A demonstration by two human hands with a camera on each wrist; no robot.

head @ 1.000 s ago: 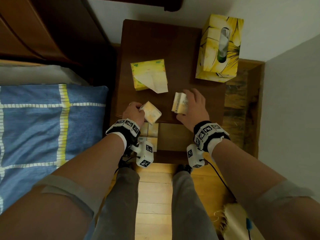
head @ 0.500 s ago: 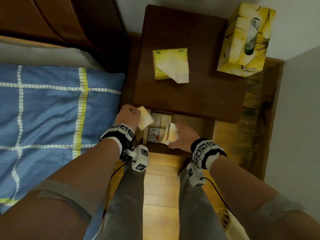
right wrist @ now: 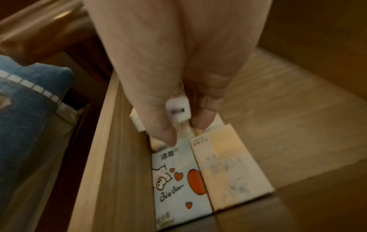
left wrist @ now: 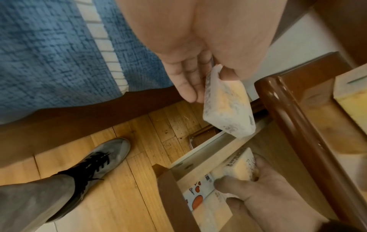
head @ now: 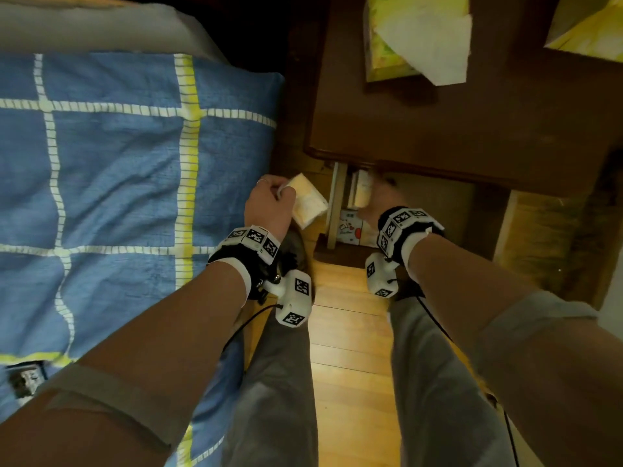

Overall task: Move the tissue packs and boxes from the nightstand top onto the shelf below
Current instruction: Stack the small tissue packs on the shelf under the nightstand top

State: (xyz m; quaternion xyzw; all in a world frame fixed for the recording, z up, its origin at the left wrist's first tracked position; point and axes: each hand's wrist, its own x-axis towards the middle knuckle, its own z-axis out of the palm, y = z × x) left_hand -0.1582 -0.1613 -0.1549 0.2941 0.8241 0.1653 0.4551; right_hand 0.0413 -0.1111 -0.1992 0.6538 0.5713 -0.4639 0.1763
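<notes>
Pale yellow plastic-wrapped tissue pack (left wrist: 228,108) pinched in my left hand (head: 269,205) near the shelf's left edge; my right hand (right wrist: 178,81) grips another small yellow pack (left wrist: 241,167) on the light wooden shelf (right wrist: 288,97)

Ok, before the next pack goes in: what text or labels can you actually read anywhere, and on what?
"Biu Biu~": handwritten-style lettering on the cartoon tissue pack lying on the shelf.
"洁柔": my best reading of the two characters at that pack's top edge; the second is blurred.
Small print at its bottom edge: too blurred to read.
Pale pack beside it: faint print, unreadable.
Wrist bands: square coded markers, no words.
</notes>
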